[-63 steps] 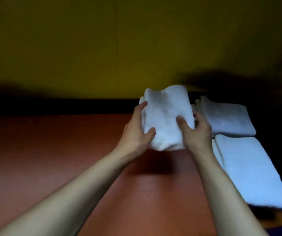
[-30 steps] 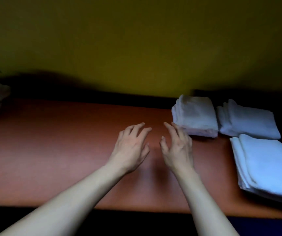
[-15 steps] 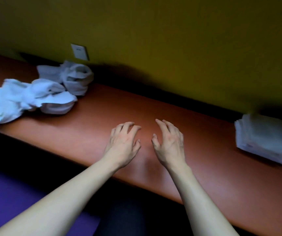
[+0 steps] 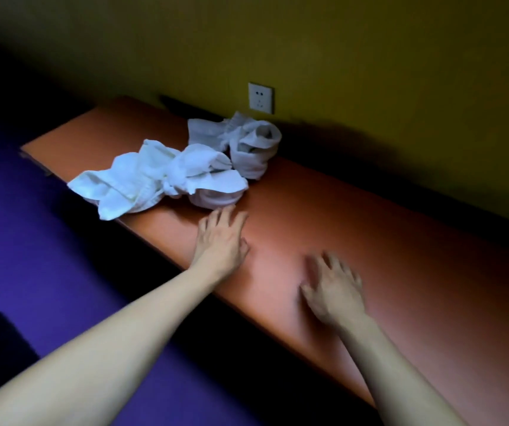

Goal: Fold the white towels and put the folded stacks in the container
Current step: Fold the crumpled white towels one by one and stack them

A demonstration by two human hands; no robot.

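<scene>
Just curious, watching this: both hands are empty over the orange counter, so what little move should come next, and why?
Probably the left hand should reach a little farther and take hold of the nearest crumpled white towel. Its fingers are straight and almost at the towel's edge, holding nothing, and the right hand is also free. Another crumpled towel lies farther back, near the wall socket.

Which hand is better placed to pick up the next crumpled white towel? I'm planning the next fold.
The left hand: its open fingertips nearly touch the nearest crumpled white cloth towel on the orange wooden counter. The right hand lies farther away, empty.
</scene>
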